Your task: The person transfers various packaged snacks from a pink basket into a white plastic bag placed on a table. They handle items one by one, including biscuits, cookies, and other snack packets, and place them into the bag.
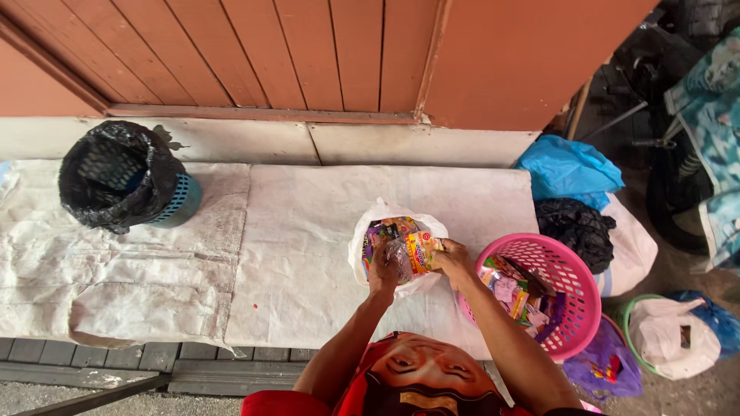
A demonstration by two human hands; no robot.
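My left hand (383, 271) and right hand (453, 258) meet at centre frame, each grip clamped on a crinkly clear wrapper (411, 254) held over the open white bag (368, 231) of colourful packets, so nothing drops loose. The pink basket (580, 270) sits at lower right, close for reaching. Farther off, upper left on the tabletop (293, 231), stands a bin lined with a black bag (116, 181).

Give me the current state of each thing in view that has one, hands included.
White plastic bag: open, holding wrappers.
Clear crinkled wrapper: held over the bag by both hands.
Left hand: gripping the wrapper.
Right hand: gripping the wrapper.
Pink plastic basket: upright, partly filled with wrappers.
Teal bin with black liner: upright, open.
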